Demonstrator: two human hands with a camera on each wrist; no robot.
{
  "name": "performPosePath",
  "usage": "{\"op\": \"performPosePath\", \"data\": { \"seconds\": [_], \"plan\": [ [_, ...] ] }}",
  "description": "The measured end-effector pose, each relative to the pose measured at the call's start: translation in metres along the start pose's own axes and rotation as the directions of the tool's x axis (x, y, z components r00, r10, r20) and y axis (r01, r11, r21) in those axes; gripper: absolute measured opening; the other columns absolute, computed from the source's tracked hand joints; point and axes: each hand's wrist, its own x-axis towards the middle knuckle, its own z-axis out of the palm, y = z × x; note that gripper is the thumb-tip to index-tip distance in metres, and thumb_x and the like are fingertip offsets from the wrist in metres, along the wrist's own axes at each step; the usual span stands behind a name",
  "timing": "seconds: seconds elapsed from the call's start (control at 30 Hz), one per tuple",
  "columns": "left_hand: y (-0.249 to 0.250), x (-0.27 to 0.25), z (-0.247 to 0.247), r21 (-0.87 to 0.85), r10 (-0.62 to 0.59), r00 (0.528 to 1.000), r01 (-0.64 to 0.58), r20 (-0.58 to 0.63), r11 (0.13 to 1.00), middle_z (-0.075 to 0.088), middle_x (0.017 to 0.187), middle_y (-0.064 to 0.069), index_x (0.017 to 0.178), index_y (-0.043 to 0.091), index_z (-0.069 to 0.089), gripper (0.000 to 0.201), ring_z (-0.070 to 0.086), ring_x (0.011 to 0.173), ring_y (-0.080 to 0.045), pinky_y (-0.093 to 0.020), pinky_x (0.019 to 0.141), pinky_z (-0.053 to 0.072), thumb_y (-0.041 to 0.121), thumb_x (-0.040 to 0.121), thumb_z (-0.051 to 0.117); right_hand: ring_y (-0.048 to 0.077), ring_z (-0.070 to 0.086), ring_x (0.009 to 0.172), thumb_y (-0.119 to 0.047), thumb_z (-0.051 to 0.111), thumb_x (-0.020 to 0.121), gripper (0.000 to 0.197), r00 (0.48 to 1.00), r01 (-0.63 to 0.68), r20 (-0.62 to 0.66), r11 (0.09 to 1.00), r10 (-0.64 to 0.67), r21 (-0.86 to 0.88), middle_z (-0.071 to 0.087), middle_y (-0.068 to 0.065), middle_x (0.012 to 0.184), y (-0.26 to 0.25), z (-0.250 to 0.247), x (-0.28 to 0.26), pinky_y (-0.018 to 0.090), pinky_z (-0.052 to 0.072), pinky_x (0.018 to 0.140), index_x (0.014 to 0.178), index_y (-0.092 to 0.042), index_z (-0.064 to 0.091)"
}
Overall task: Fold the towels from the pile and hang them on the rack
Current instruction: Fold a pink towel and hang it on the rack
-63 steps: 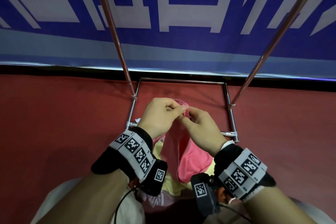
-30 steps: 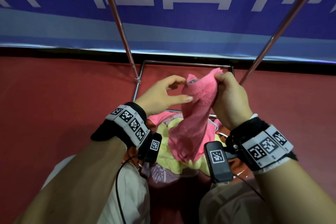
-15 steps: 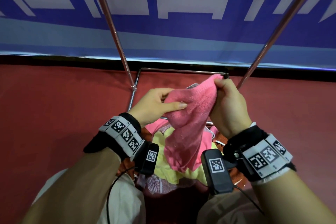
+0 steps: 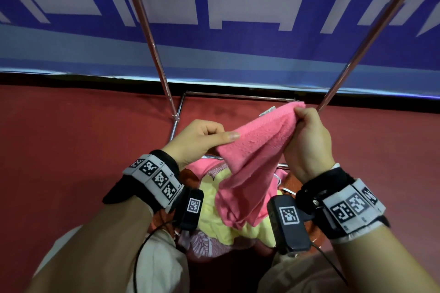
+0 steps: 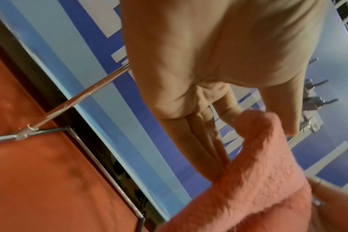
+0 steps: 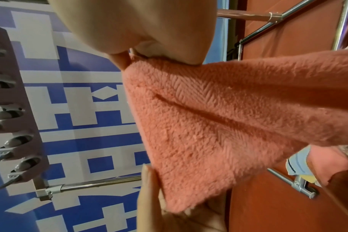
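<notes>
On the left hand (image 4: 197, 140) the thumb lies flat over one top corner of the pink towel (image 4: 252, 162) with the other fingers curled beneath it, a firm pinch that the left wrist view also shows; on the right hand (image 4: 307, 140) the fingers (image 4: 301, 114) are bunched tight round the opposite corner, held higher and further out. Two seconds ago both hands met at a single point on the cloth, and a second ago the left fingers were only running along its edge; now the hands stand apart and the top edge is drawn nearly taut between them, sloping up to the right, while the rest of the towel hangs in loose creases. Its lower end dangles over the pile (image 4: 214, 216) of yellow, pink and patterned towels below, and whether it touches the pile I cannot tell. Beyond the hands the metal rack (image 4: 147, 38) rises from the red surface (image 4: 71, 150) in front of a blue and white banner (image 4: 238, 7); no towel shows on the part of it in view. By my judgement the corners are found and the towel is spread, so folding can start, with hanging to come after
</notes>
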Motion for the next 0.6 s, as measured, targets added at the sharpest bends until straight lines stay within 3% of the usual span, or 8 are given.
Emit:
{"op": "performPosePath", "data": {
  "seconds": [0.1, 0.2, 0.23, 0.33, 0.4, 0.47, 0.53, 0.6],
  "plan": [
    [0.006, -0.002, -0.002, -0.123, 0.055, 0.998, -0.057, -0.012, 0.991, 0.044, 0.053, 0.008, 0.048, 0.022, 0.053, 0.037, 0.038, 0.051, -0.008, -0.021, 0.052, 0.029, 0.025, 0.075, 0.078, 0.002, 0.043, 0.042, -0.012, 0.047, 0.101, 0.033, 0.999, 0.001, -0.053, 0.999, 0.002, 0.053, 0.045, -0.012, 0.043, -0.006, 0.005, -0.008, 0.015, 0.035, 0.043, 0.068, -0.014, 0.053],
    [0.014, -0.007, -0.002, -0.324, 0.050, 0.999, -0.049, -0.005, 0.945, 0.042, 0.057, 0.003, 0.050, 0.021, 0.052, 0.026, 0.032, 0.056, -0.016, -0.040, 0.061, 0.011, 0.026, 0.067, 0.071, 0.005, 0.033, 0.048, -0.014, 0.050, 0.100, 0.037, 0.998, 0.003, -0.061, 0.999, 0.000, 0.041, 0.033, -0.013, 0.046, 0.000, 0.003, -0.003, 0.020, 0.030, 0.047, 0.065, -0.019, 0.043],
    [0.015, -0.007, -0.002, -0.336, 0.046, 0.999, -0.048, -0.014, 0.941, 0.041, 0.057, 0.001, 0.052, 0.021, 0.051, 0.026, 0.031, 0.057, -0.017, -0.042, 0.062, 0.010, 0.025, 0.066, 0.072, 0.006, 0.034, 0.050, -0.015, 0.050, 0.101, 0.036, 0.998, -0.001, -0.056, 1.000, 0.002, 0.026, 0.036, -0.013, 0.048, 0.001, 0.004, -0.003, 0.022, 0.032, 0.050, 0.065, -0.020, 0.044],
    [0.013, -0.003, -0.005, -0.182, 0.041, 0.991, -0.064, -0.129, 0.981, 0.049, 0.059, 0.000, 0.060, 0.020, 0.052, 0.031, 0.044, 0.059, -0.016, -0.030, 0.055, 0.029, 0.012, 0.070, 0.079, 0.009, 0.056, 0.062, -0.019, 0.051, 0.102, 0.027, 0.999, 0.036, 0.011, 0.995, -0.035, -0.089, 0.059, -0.006, 0.067, 0.007, 0.000, 0.002, 0.025, 0.048, 0.064, 0.077, -0.021, 0.058],
    [0.009, 0.002, -0.006, -0.075, 0.056, 0.963, -0.078, -0.265, 0.994, 0.057, 0.065, -0.003, 0.070, 0.015, 0.053, 0.029, 0.053, 0.063, -0.016, -0.028, 0.060, 0.044, 0.000, 0.080, 0.076, 0.007, 0.053, 0.062, -0.020, 0.051, 0.103, 0.030, 0.992, 0.124, 0.036, 0.962, -0.119, -0.242, 0.059, -0.010, 0.066, 0.013, -0.003, 0.005, 0.025, 0.046, 0.065, 0.074, -0.023, 0.059],
    [0.006, 0.004, -0.010, -0.063, 0.040, 0.932, -0.067, -0.360, 0.996, 0.066, 0.077, -0.009, 0.087, 0.014, 0.061, 0.023, 0.062, 0.069, -0.018, -0.027, 0.066, 0.053, -0.005, 0.082, 0.074, 0.007, 0.046, 0.065, -0.022, 0.050, 0.104, 0.033, 0.971, 0.236, 0.067, 0.891, -0.228, -0.388, 0.054, -0.010, 0.067, 0.021, -0.005, 0.008, 0.029, 0.039, 0.063, 0.073, -0.015, 0.059],
    [0.002, 0.006, -0.015, -0.101, -0.042, 0.932, 0.006, -0.360, 0.995, 0.072, 0.095, -0.015, 0.113, 0.015, 0.066, 0.038, 0.069, 0.083, -0.022, -0.030, 0.077, 0.060, -0.005, 0.082, 0.074, 0.008, 0.047, 0.072, -0.025, 0.051, 0.104, 0.030, 0.945, 0.318, 0.101, 0.807, -0.310, -0.497, 0.057, -0.006, 0.074, 0.029, -0.008, 0.011, 0.033, 0.039, 0.067, 0.083, -0.007, 0.063],
    [-0.002, 0.005, -0.015, -0.073, -0.152, 0.938, 0.135, -0.313, 0.988, 0.072, 0.100, -0.018, 0.121, 0.002, 0.067, 0.039, 0.069, 0.086, -0.025, -0.029, 0.078, 0.060, -0.004, 0.083, 0.073, 0.008, 0.054, 0.076, -0.021, 0.053, 0.104, 0.024, 0.934, 0.348, 0.117, 0.791, -0.337, -0.504, 0.065, -0.004, 0.081, 0.033, -0.010, 0.014, 0.033, 0.044, 0.072, 0.093, -0.008, 0.069]
  ]
}}
